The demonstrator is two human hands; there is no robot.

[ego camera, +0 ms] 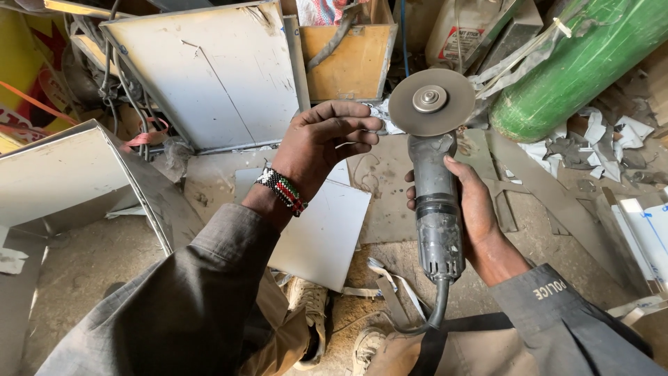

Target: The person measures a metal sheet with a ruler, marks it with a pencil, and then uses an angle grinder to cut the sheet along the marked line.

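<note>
Right now, right hand (467,209) wrapped around grey, dusty body of corded angle grinder (435,209), holding it upright above scrap-strewn floor, round grey abrasive disc (431,102) at top facing camera. Left hand (327,143), beaded wristband (281,189) at wrist, holds nothing; fingers curled, fingertips (372,125) at disc's left edge. Green cylinder (577,66) lies upper right; white metal sheet (327,233) below hands.

Grey angle grinder (437,209), green cylinder (581,66), beaded wristband (281,189)
</note>
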